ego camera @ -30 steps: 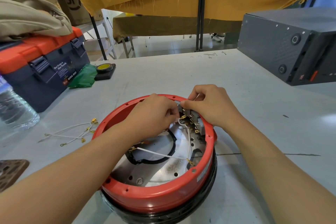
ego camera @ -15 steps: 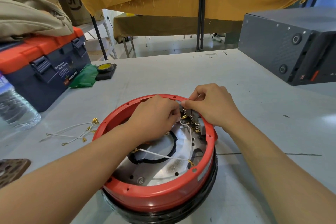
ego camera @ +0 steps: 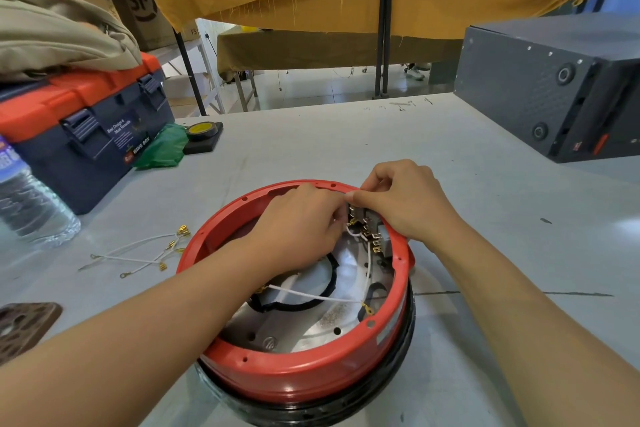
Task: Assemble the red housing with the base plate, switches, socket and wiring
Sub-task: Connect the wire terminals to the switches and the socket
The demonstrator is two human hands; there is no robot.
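A round red plastic housing [ego camera: 298, 371] on a black ring sits at lower centre of the frame on a grey table [ego camera: 311, 142]. Both hands meet at its far right rim: the left hand [ego camera: 301, 222], fingers curled, pinches a thin white wire [ego camera: 353, 231] at the brass-terminal switch block [ego camera: 367, 229]; the right hand [ego camera: 405, 201], also curled, pinches the block's top. Loose white wires [ego camera: 145, 253] lie left of the housing.

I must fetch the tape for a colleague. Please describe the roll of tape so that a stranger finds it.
Start at the orange-lidded toolbox at the table's left. Just right of it lies a crumpled green bag, and beyond that the tape roll, black with a yellow centre, on a flat black block.
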